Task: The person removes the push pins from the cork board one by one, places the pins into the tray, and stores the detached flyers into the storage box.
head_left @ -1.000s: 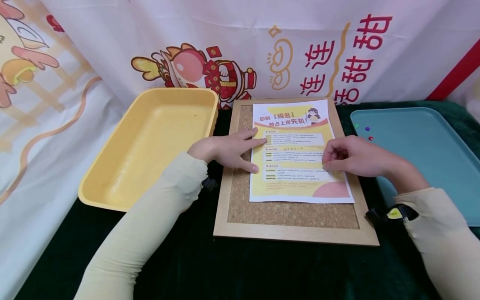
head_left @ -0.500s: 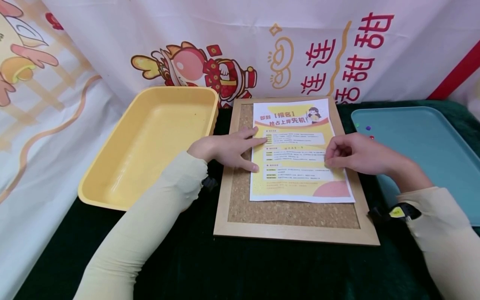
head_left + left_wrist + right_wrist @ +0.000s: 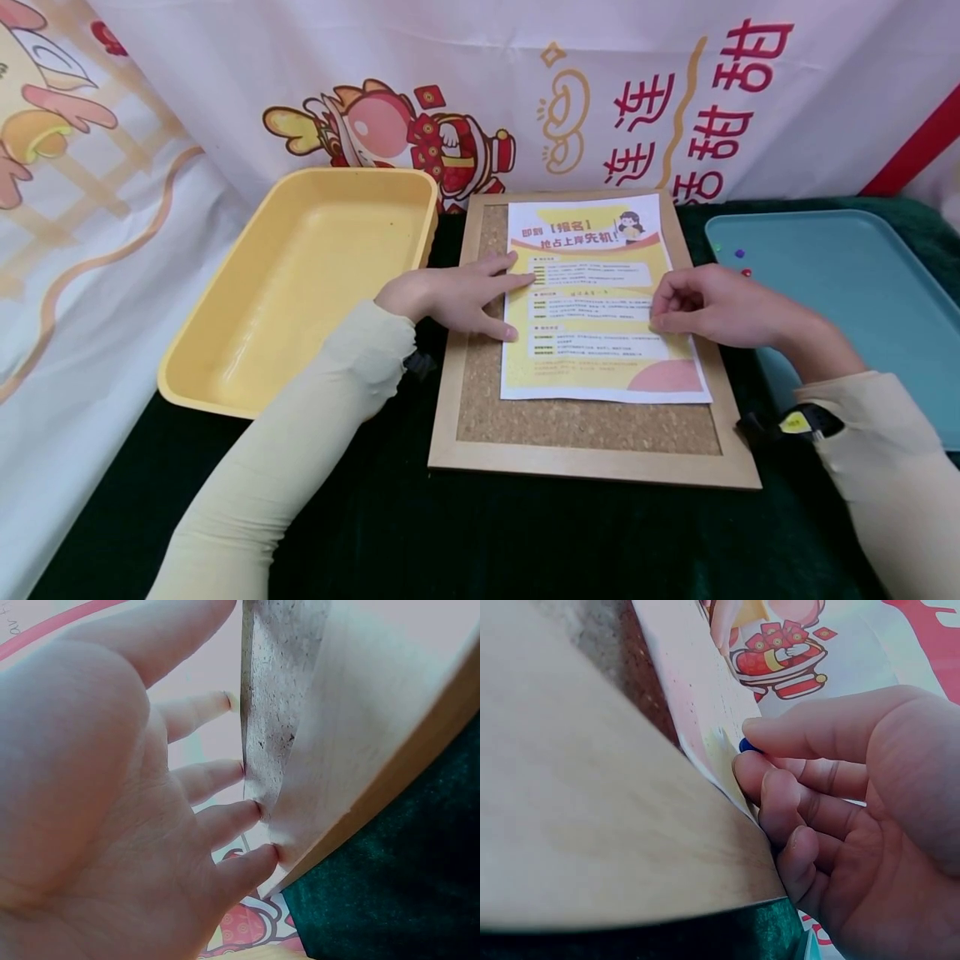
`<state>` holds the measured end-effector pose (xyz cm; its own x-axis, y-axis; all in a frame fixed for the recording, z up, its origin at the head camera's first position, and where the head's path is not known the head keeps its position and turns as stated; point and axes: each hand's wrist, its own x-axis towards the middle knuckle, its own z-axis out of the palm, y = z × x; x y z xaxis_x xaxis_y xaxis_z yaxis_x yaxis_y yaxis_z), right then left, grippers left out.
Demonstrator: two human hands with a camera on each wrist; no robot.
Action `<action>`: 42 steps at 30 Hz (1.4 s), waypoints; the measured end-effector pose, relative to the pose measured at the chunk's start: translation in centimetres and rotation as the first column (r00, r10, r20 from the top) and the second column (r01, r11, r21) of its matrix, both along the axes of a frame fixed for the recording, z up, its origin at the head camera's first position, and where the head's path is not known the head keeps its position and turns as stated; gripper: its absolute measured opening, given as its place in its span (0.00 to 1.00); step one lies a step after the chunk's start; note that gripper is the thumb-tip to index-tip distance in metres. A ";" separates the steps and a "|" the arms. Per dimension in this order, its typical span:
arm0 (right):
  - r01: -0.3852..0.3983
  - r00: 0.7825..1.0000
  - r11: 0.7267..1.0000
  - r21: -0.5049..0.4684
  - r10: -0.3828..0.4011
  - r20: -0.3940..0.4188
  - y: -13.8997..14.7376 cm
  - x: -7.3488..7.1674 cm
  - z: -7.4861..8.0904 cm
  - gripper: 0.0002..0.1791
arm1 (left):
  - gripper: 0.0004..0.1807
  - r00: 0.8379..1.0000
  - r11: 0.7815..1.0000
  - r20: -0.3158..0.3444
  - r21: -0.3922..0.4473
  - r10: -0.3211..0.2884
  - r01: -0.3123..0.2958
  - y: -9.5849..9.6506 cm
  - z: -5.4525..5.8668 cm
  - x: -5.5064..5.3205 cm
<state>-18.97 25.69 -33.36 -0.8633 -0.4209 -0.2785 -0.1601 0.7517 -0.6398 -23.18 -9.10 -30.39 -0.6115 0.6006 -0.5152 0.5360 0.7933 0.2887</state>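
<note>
A yellow printed poster sheet (image 3: 592,367) lies on a wood-framed cork board (image 3: 585,425). With its fingers spread, my left hand (image 3: 461,296) rests on the sheet's left side and the board; the left wrist view shows its palm and fingertips against the board. My right hand (image 3: 720,308) is at the sheet's right edge. In the right wrist view, thumb and forefinger pinch a small blue pushpin (image 3: 747,745) against the sheet, its point hidden. The head view does not show this pin.
A yellow plastic tub (image 3: 300,283) stands left of the board. On the right lies a teal tray (image 3: 847,292) with a few small coloured pieces, among them a purple one (image 3: 739,252). A printed white cloth (image 3: 465,50) hangs behind. Dark green cloth (image 3: 465,533) covers the table.
My right hand has shifted slightly to the right along the sheet, then stayed there. My left hand keeps its place. The view has tilted slightly.
</note>
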 end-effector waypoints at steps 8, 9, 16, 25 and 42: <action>0.003 1.000 1.000 0.003 -0.003 -0.001 -0.1 0.0 0.1 0.08 | 0.51 1.000 1.000 0.012 0.009 0.011 -0.011 0.0 0.1 0.0; 0.003 1.000 1.000 0.005 -0.003 -0.001 -0.1 -0.1 0.0 0.08 | 0.51 1.000 1.000 0.012 0.011 0.010 -0.010 0.0 0.1 0.0; 0.004 1.000 1.000 0.016 -0.004 -0.001 -0.1 0.0 0.0 0.08 | 0.50 1.000 1.000 0.009 0.010 -0.001 0.001 -0.1 0.0 0.0; 0.003 1.000 1.000 0.015 -0.003 -0.004 -0.1 0.1 0.1 0.08 | 0.50 1.000 1.000 0.011 0.013 0.001 -0.001 -0.1 0.0 0.0; 0.002 1.000 1.000 0.013 -0.002 -0.004 -0.2 0.1 0.2 0.08 | 0.50 1.000 1.000 0.009 0.013 0.001 -0.001 -0.1 0.1 0.0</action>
<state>-18.87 25.48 -33.20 -0.8650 -0.4157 -0.2809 -0.1612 0.7605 -0.6290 -23.16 -9.19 -30.29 -0.6076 0.6064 -0.5129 0.5323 0.7902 0.3037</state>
